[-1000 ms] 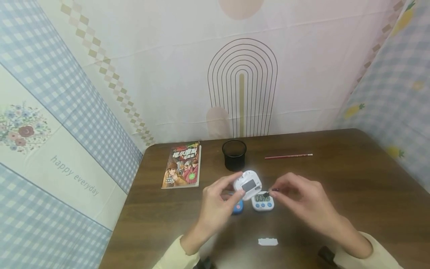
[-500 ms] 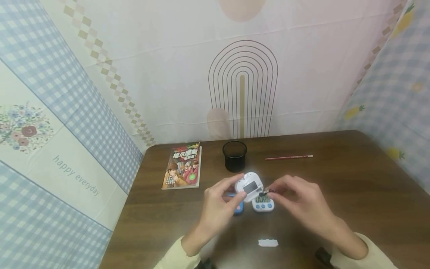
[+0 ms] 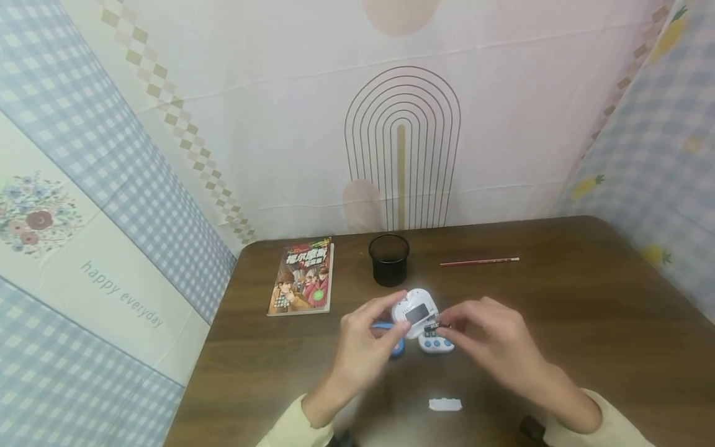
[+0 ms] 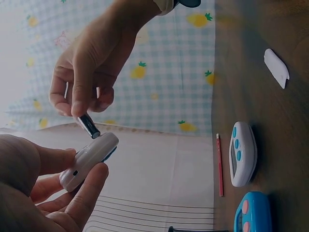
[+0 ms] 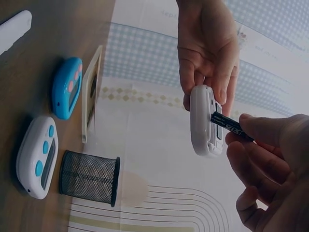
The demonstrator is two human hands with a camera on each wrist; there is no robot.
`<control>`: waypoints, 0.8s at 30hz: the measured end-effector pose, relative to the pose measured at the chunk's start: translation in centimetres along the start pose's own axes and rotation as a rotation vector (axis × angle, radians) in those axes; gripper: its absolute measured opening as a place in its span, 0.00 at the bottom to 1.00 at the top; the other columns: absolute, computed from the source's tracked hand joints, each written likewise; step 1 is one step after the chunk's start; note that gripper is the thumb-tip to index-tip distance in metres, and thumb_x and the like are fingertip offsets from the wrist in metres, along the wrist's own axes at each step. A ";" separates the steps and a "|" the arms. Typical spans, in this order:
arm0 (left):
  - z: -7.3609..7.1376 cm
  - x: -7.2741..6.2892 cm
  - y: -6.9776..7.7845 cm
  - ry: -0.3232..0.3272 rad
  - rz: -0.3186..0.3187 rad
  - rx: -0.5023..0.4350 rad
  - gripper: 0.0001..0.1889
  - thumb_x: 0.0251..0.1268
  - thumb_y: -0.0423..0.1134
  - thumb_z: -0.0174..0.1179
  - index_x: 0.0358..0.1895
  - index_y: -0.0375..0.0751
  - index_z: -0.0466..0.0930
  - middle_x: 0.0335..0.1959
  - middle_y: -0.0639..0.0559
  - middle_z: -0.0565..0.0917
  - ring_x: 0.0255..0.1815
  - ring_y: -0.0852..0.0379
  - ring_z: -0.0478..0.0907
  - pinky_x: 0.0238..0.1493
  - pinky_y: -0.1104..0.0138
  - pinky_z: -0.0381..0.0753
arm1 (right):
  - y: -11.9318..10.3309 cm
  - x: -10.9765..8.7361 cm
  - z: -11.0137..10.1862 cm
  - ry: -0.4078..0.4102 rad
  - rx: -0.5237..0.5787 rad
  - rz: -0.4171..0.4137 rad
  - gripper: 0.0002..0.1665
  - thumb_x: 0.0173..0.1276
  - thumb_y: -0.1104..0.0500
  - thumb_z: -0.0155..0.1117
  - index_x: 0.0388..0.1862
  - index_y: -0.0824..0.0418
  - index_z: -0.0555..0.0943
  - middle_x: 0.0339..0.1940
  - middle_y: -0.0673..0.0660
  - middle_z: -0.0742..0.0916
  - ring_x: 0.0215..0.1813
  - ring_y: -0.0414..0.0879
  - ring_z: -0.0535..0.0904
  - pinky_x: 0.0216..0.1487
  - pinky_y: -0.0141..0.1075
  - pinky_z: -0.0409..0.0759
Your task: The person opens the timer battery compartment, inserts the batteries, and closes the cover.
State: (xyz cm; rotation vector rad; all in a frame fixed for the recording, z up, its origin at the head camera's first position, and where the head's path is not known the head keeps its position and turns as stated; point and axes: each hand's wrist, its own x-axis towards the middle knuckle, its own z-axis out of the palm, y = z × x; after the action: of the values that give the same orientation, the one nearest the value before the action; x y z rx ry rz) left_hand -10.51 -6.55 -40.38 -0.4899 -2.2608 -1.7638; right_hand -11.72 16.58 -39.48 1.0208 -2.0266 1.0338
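My left hand (image 3: 363, 335) grips a white digital timer (image 3: 413, 311) by its edges, its back turned up toward the head camera. Between thumb and fingers of my right hand (image 3: 497, 338) is a dark battery (image 5: 229, 124). In the right wrist view the battery's end meets the open battery slot on the timer's back. Below the held timer, a second white timer (image 3: 436, 343) with blue buttons lies on the table. Beside it a blue timer (image 5: 67, 88) with pink buttons is partly hidden by my left hand in the head view.
A small white battery cover (image 3: 445, 405) lies near the front of the brown table (image 3: 268, 385). Farther back are a comic-style book (image 3: 301, 277), a black mesh pen cup (image 3: 389, 267) and a red pencil (image 3: 479, 262). Patterned cloth hangs behind and at both sides.
My right hand has moved slightly left, bringing the battery from beside the held timer up to its slot. The left hand and the timer have shifted a little right and down.
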 end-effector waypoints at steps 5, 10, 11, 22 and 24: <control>0.1 -0.1 -0.1 -0.001 0.001 -0.002 0.24 0.62 0.25 0.73 0.62 0.41 0.86 0.50 0.44 0.91 0.44 0.48 0.90 0.43 0.69 0.91 | 0.2 -0.1 0.3 0.035 -0.036 -0.056 0.19 0.77 0.43 0.67 0.36 0.55 0.90 0.30 0.46 0.91 0.30 0.36 0.77 0.31 0.25 0.74; 0.2 -0.1 -0.2 -0.006 0.007 0.001 0.23 0.63 0.26 0.73 0.62 0.40 0.86 0.51 0.43 0.90 0.45 0.48 0.90 0.43 0.69 0.91 | 0.4 0.2 0.7 0.051 -0.110 -0.155 0.20 0.79 0.45 0.64 0.36 0.57 0.90 0.30 0.48 0.91 0.27 0.38 0.79 0.31 0.26 0.71; 0.2 -0.1 -0.2 -0.006 0.007 0.002 0.23 0.63 0.26 0.73 0.62 0.40 0.86 0.51 0.43 0.90 0.44 0.48 0.90 0.43 0.69 0.91 | 0.4 0.2 0.7 0.048 -0.123 -0.170 0.20 0.80 0.45 0.64 0.36 0.57 0.90 0.30 0.48 0.91 0.27 0.38 0.79 0.31 0.27 0.70; 0.5 -0.1 -0.9 -0.014 0.031 0.026 0.23 0.63 0.25 0.73 0.62 0.39 0.86 0.50 0.42 0.90 0.44 0.48 0.90 0.41 0.68 0.91 | 0.2 -0.1 1.7 0.036 -0.083 -0.298 0.18 0.83 0.54 0.60 0.34 0.60 0.88 0.35 0.52 0.92 0.35 0.44 0.88 0.40 0.32 0.88; 0.7 -0.1 -1.0 -0.017 0.032 0.029 0.23 0.63 0.25 0.73 0.62 0.39 0.86 0.50 0.42 0.90 0.44 0.48 0.90 0.41 0.68 0.91 | 0.3 -0.3 1.9 0.028 -0.063 -0.301 0.18 0.84 0.54 0.59 0.35 0.60 0.88 0.36 0.52 0.92 0.35 0.44 0.89 0.43 0.33 0.90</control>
State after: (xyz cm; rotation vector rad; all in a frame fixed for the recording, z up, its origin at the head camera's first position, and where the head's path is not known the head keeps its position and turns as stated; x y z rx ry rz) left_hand -10.79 -6.16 -41.53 -0.5343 -2.2743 -1.7153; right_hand -12.17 15.12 -40.71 1.2251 -1.8021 0.8159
